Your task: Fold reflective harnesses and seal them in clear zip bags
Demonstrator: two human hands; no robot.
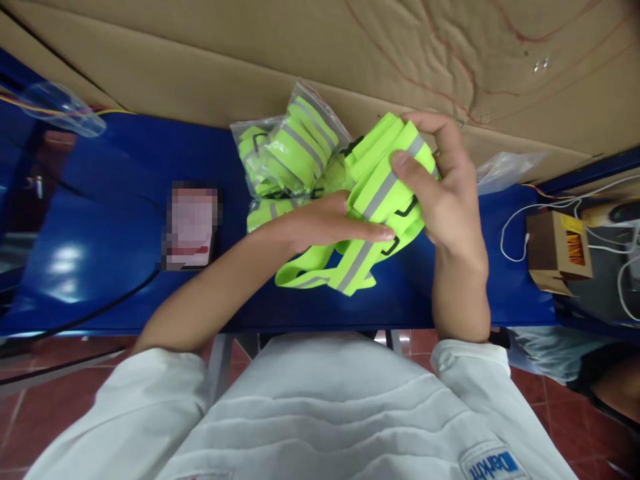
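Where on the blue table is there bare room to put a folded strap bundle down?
The blue table is bare left of the blurred card, and along the near edge below the left hand. A smaller patch lies between the right hand and the small cardboard box. The middle is crowded: bagged bundles and the loose neon strap.

A folded vest (385,193) sits on the tabletop (100,200) between the left hand (325,223) and right hand (443,193). Bagged vests (290,150) lie just behind and left of it, a small box (555,250) is far right, and cardboard (320,53) is behind everything.
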